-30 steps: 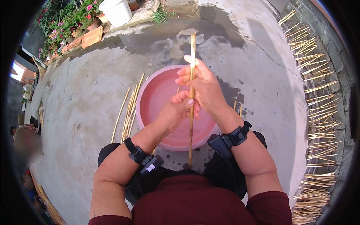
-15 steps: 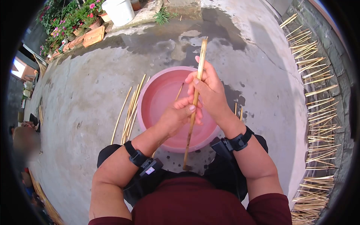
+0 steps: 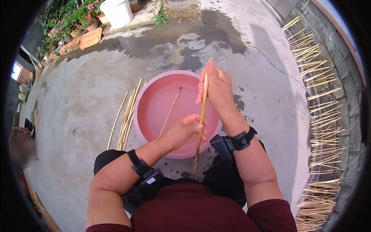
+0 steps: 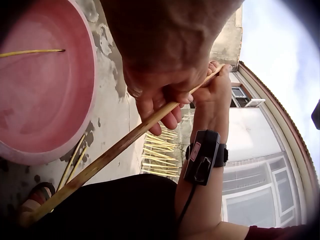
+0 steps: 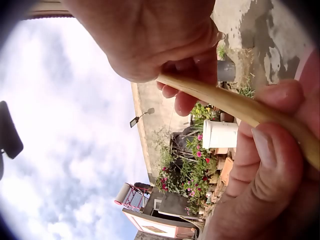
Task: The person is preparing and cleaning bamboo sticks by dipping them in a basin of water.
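Both hands hold a long pale-yellow stick (image 3: 198, 149), darker and brown-stained toward its lower end, above a pink basin (image 3: 138, 116). My left hand (image 3: 187, 129) pinches it near the middle, thumb lying across its front. Higher up, my right hand (image 3: 220, 87) grips the top part with its thumb by the tip. The left wrist view shows the stick (image 4: 105, 160) slanting past the left hand toward the right one. In the right wrist view the pale end of the stick (image 5: 220, 97) runs under the right hand's fingers. Another thin stick (image 3: 170, 112) leans inside the basin.
Several sticks (image 3: 127, 116) lie on the concrete left of the basin. A long row of pale sticks (image 3: 324, 121) lines the wall at the right. A white bucket (image 3: 117, 13) and potted flowers (image 3: 73, 23) stand at the far left.
My right hand has slid up the stick to its top end, thumb now near the tip. My left hand and the stick sit lower in view, and more of the stick in the basin shows.
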Available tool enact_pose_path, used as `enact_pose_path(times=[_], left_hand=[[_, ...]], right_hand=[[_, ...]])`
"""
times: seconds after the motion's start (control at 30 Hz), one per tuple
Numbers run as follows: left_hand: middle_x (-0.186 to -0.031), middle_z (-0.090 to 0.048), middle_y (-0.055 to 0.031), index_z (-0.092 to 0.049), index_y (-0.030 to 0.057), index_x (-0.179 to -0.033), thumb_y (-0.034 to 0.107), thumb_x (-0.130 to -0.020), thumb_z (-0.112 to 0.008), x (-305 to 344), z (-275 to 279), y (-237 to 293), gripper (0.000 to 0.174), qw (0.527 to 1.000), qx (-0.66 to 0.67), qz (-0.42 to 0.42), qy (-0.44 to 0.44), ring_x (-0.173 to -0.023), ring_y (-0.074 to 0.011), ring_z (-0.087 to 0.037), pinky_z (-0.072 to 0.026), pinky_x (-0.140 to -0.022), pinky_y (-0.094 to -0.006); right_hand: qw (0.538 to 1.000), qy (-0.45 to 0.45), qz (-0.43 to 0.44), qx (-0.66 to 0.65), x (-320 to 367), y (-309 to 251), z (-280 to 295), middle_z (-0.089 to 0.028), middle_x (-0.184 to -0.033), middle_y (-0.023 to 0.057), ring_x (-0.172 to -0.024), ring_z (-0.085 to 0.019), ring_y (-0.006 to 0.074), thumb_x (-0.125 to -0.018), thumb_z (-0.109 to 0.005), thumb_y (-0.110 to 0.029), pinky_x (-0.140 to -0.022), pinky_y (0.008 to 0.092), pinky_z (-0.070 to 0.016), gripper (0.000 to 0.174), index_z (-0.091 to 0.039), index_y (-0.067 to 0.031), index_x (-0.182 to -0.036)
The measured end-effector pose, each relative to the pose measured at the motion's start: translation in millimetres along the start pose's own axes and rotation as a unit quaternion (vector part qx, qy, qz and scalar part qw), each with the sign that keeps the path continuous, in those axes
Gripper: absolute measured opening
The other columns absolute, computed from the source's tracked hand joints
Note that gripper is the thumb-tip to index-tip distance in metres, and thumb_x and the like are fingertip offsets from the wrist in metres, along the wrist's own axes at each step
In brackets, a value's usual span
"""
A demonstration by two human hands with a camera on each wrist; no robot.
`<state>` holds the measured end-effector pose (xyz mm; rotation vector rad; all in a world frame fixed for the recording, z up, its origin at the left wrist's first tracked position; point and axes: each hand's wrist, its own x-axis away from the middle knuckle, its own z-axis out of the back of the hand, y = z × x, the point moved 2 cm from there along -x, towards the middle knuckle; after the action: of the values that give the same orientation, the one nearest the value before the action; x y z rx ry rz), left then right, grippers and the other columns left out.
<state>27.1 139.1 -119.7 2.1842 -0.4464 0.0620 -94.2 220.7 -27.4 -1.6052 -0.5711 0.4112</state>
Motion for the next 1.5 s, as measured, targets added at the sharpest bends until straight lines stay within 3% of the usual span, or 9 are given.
enact_pose_path(times=[0.17,0.37,0.57,0.77,0.87,1.07,1.3,1.37,1.5], left_hand=[[-0.085,-0.06,-0.0072,-0.058,0.005,-0.103,0.02,-0.092,-0.055,2,16,5,0.019,1.0,0.025,0.0,-0.004,-0.079,-0.0171,-0.06,-0.0509,-0.075,-0.0335],[-0.083,-0.059,-0.0065,-0.056,0.0037,-0.107,0.023,-0.092,-0.054,0,9,3,0.024,0.997,0.042,0.0,-0.066,-0.075,-0.0166,-0.058,-0.0469,-0.075,-0.0321],[-0.079,-0.055,-0.0043,-0.055,0.0025,-0.11,0.022,-0.093,-0.053,-3,2,5,0.026,0.996,0.08,0.001,-0.041,-0.072,-0.0138,-0.053,-0.0442,-0.069,-0.0283],[-0.068,-0.05,-0.0045,-0.053,0.0018,-0.107,0.024,-0.094,-0.05,1,17,19,0.026,0.984,0.161,-0.025,-0.076,-0.051,-0.0096,-0.04,-0.0334,-0.048,-0.0235],[-0.066,-0.048,-0.0044,-0.051,0.0031,-0.104,0.024,-0.095,-0.048,3,16,22,0.023,0.976,0.187,-0.021,-0.107,-0.047,-0.0082,-0.037,-0.0288,-0.043,-0.0227],[-0.062,-0.046,-0.0044,-0.05,0.003,-0.101,0.026,-0.097,-0.043,3,2,23,0.024,0.974,0.2,-0.016,-0.105,-0.044,-0.0075,-0.035,-0.0271,-0.041,-0.0215],[-0.061,-0.046,-0.0011,-0.052,0.0041,-0.096,0.026,-0.098,-0.042,2,12,37,0.025,0.998,0.042,0.045,-0.026,-0.043,-0.0057,-0.033,-0.0251,-0.04,-0.0193],[-0.06,-0.044,0.0003,-0.053,0.0052,-0.096,0.027,-0.098,-0.043,8,18,31,0.024,0.995,-0.044,0.094,-0.01,-0.042,-0.0055,-0.031,-0.0254,-0.039,-0.0207],[-0.06,-0.042,0.0018,-0.054,0.0057,-0.094,0.027,-0.097,-0.045,24,36,25,0.024,0.98,-0.112,0.168,-0.003,-0.044,-0.0049,-0.03,-0.0255,-0.041,-0.0197]], right_hand=[[0.991,0.001,0.133,-0.036,-2,15,-9,-0.054,-0.074,0.0046,-0.052,-0.052,0.012,-0.099,-0.04,-0.028,-0.049,0.0252,-0.0454,0.028,-0.048,-0.0018,-0.101],[0.994,-0.003,0.081,-0.067,6,8,-13,-0.045,-0.068,0.0008,-0.048,-0.043,0.0084,-0.099,-0.04,-0.025,-0.045,0.0243,-0.0423,0.024,-0.048,-0.0025,-0.102],[0.994,-0.052,0.026,-0.096,-1,-1,2,-0.05,-0.067,0.0027,-0.052,-0.051,0.0108,-0.098,-0.043,-0.032,-0.048,0.0258,-0.0453,0.032,-0.05,-0.0018,-0.1],[0.973,-0.086,0.072,-0.201,2,-5,-6,-0.057,-0.078,0.0068,-0.068,-0.061,0.0176,-0.094,-0.051,-0.023,-0.066,0.0311,-0.0521,0.029,-0.048,0.0001,-0.111],[0.97,-0.114,0.101,-0.189,-4,3,5,-0.058,-0.081,0.0082,-0.069,-0.062,0.0186,-0.091,-0.055,-0.018,-0.065,0.0329,-0.0538,0.028,-0.047,0.0007,-0.111],[0.985,-0.05,0.109,-0.126,-5,-4,12,-0.058,-0.076,0.0094,-0.064,-0.063,0.0197,-0.09,-0.055,-0.014,-0.059,0.0334,-0.0553,0.022,-0.049,0.0006,-0.105],[0.988,0.089,0.093,-0.084,-8,8,27,-0.06,-0.077,0.0079,-0.067,-0.064,0.0189,-0.092,-0.055,-0.015,-0.057,0.0291,-0.0505,0.017,-0.051,-0.0016,-0.1],[0.96,0.19,0.158,-0.133,-18,10,57,-0.06,-0.075,0.0089,-0.069,-0.065,0.019,-0.091,-0.056,-0.014,-0.06,0.0296,-0.0523,0.015,-0.051,0.0,-0.094],[0.908,0.366,0.168,-0.114,-29,8,137,-0.059,-0.105,0.0184,-0.094,-0.063,0.028,-0.09,-0.057,-0.015,-0.081,0.0379,-0.0484,0.031,-0.05,0.0044,-0.113]])
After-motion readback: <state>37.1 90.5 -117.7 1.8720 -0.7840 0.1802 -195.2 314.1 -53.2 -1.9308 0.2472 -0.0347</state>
